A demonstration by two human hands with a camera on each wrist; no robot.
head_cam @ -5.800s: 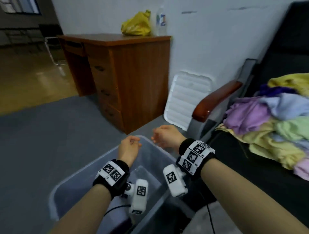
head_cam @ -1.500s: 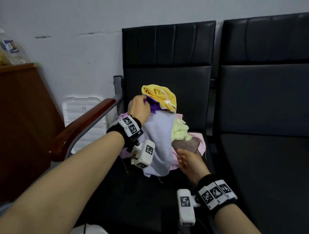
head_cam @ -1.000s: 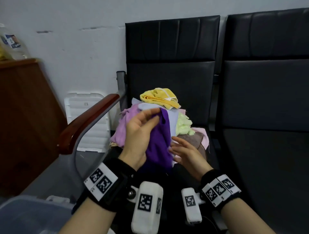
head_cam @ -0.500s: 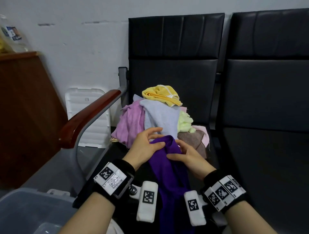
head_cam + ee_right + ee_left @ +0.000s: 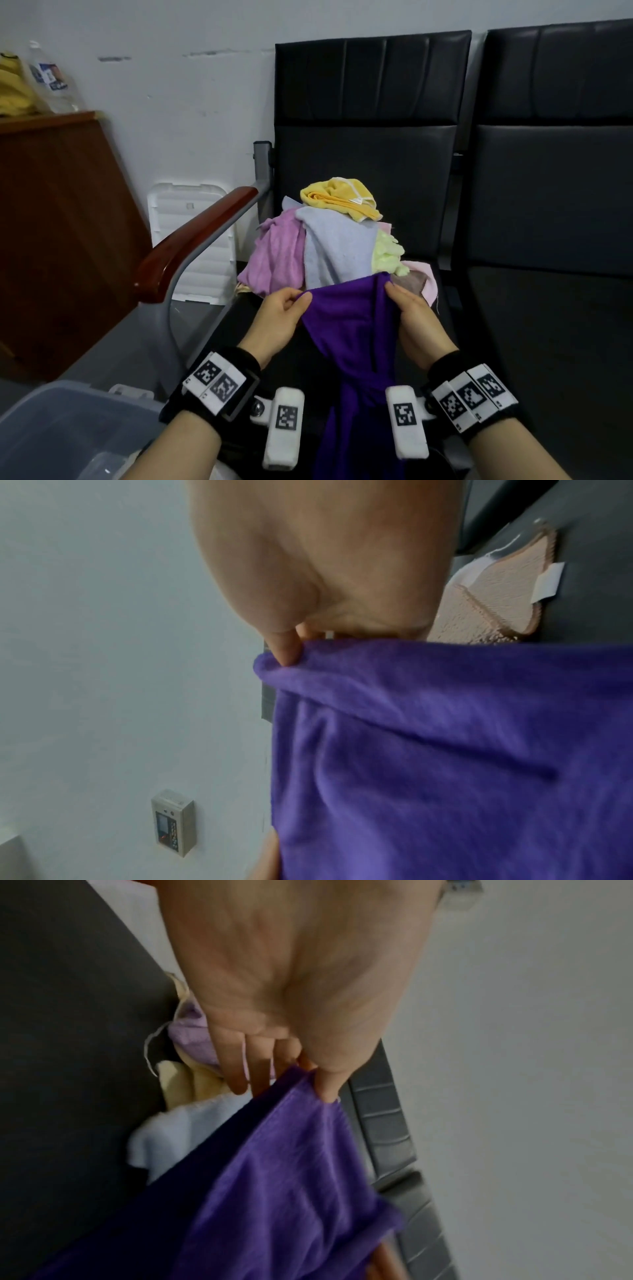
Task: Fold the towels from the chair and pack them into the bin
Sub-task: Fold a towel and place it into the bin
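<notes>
A dark purple towel [image 5: 349,329] hangs in front of me above the black chair seat [image 5: 534,342]. My left hand [image 5: 284,308] pinches its upper left edge and my right hand [image 5: 407,308] pinches its upper right edge, so the top edge stretches between them. In the left wrist view the thumb and fingers of my left hand [image 5: 308,1080] clamp the purple towel [image 5: 291,1177]. In the right wrist view my right hand [image 5: 291,647] grips the purple towel [image 5: 445,750] the same way. Behind it a pile of towels [image 5: 329,246] sits on the seat, a yellow towel [image 5: 339,198] on top. The clear plastic bin [image 5: 51,428] stands at the lower left.
A wooden armrest [image 5: 191,240] on a grey frame separates the chair from the bin. A white bin lid [image 5: 191,240] leans on the wall behind it. A brown cabinet [image 5: 58,222] stands at the left. A second black seat [image 5: 555,308] lies to the right.
I pulled the purple towel out of the pile. Both hands have since moved apart along its top edge, spreading it wider, with the rest hanging down.
</notes>
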